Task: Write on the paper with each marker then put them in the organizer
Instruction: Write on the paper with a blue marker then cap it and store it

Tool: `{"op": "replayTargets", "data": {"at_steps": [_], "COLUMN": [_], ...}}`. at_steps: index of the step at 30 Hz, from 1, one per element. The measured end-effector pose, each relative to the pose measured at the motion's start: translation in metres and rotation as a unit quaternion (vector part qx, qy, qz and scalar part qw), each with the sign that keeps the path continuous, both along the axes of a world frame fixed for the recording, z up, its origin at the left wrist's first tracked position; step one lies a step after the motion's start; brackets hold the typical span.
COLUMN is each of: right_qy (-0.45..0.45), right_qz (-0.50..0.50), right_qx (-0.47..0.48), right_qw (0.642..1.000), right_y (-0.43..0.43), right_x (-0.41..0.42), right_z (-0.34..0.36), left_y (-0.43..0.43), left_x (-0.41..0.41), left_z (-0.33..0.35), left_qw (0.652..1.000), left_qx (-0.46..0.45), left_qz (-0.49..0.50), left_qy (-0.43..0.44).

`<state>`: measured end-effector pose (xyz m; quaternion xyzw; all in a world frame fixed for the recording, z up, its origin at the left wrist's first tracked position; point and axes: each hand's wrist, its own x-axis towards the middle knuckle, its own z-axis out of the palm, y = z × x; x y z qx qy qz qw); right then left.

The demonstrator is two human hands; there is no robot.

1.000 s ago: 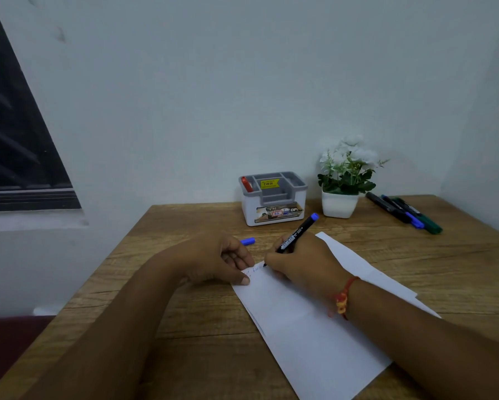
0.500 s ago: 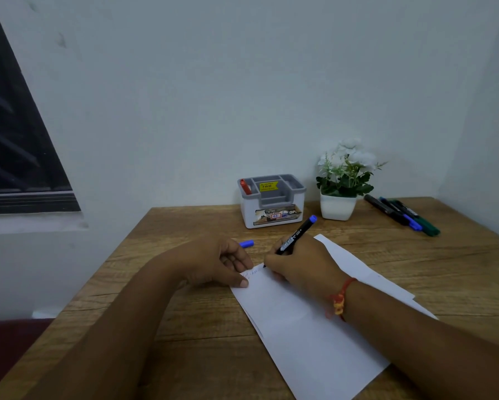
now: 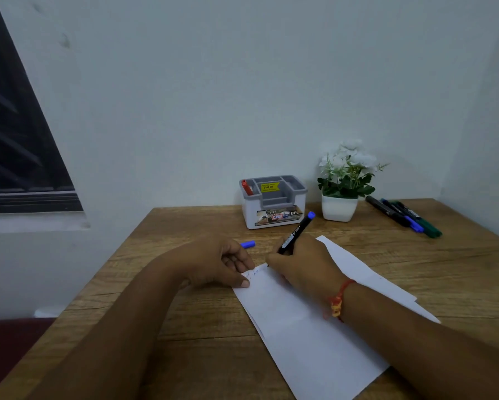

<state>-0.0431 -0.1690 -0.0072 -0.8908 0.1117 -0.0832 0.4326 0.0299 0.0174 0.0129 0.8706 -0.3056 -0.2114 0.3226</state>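
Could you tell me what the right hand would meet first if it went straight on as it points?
Probably the left hand, which grips a blue cap and presses the paper just ahead; depth is unclear.
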Motion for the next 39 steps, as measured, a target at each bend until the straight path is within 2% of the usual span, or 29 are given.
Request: {"op": "replayTargets", "data": {"at_steps": [5, 9, 12, 15, 17, 20, 25, 33, 39], "right_qy": [0.007, -0.028, -0.055, -0.037, -0.019, -0.024, -0.069, -0.104, -0.123], "right_qz": [-0.006, -0.006, -0.005, -0.024, -0.034, -0.028, -0.009, -0.017, -0.004], "right_qx": [0.03, 0.197, 0.24, 0.297, 0.334, 0.332, 0.279, 0.364, 0.381], "right_qw": [0.999, 0.98, 0.969, 0.954, 0.942, 0.943, 0.958, 0.925, 0.916], "right_y": [-0.002, -0.008, -0.011, -0.012, -0.013, -0.015, -0.021, -0.02, -0.02], "right_x": [-0.001, -0.004, -0.007, -0.006, -0.005, -0.006, -0.013, -0.015, -0.015], "right_z": [0.001, 0.005, 0.01, 0.016, 0.019, 0.02, 0.019, 0.028, 0.029], "left_y": [-0.002, 0.001, -0.002, -0.01, -0.013, -0.016, -0.022, -0.019, -0.022], "left_x": [-0.001, 0.0, -0.004, -0.002, 0.001, 0.005, 0.011, 0.004, -0.001], "left_z": [0.001, 0.002, 0.002, -0.003, -0.007, -0.013, -0.016, -0.01, -0.007], "left_qw": [1.0, 1.0, 1.0, 0.979, 0.959, 0.957, 0.962, 0.949, 0.948], "left_qx": [0.007, 0.017, -0.013, -0.073, -0.063, -0.003, 0.043, -0.109, -0.156], "left_qz": [0.001, -0.004, 0.02, 0.144, 0.191, 0.17, 0.145, 0.185, 0.169], "left_qy": [-0.003, -0.005, -0.014, -0.124, -0.2, -0.236, -0.229, -0.233, -0.221]}}
